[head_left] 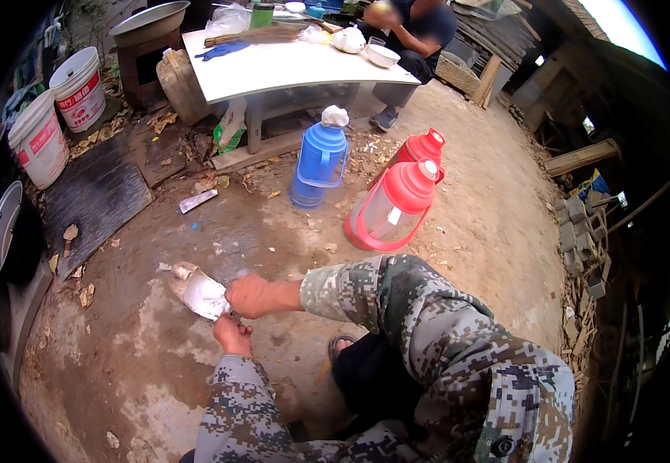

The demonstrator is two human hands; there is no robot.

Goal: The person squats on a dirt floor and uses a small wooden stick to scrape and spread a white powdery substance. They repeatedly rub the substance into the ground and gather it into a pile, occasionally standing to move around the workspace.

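Observation:
Low over the ground, my right hand (250, 296) is closed at the near edge of a shiny white, scoop-like piece (206, 296). My left hand (233, 336) is closed too, just below the right one, with its fingertips at the lower corner of the same piece. What lies inside the fingers is hidden. A dull brownish part (184, 273) shows at the far end of the white piece; I cannot tell if they are joined. Beyond my right forearm stand a blue thermos flask (319, 163) with a white wad on top and two red ones, a nearer flask (394, 204) and a farther flask (425, 145).
A white-topped table (289, 69) stands at the back, with a teapot (349, 40) and bowl (382, 55) on it. A seated person (420, 35) is behind its right end. White buckets (80, 91) and a dark board (92, 204) lie left; grey blocks (580, 231) are stacked right.

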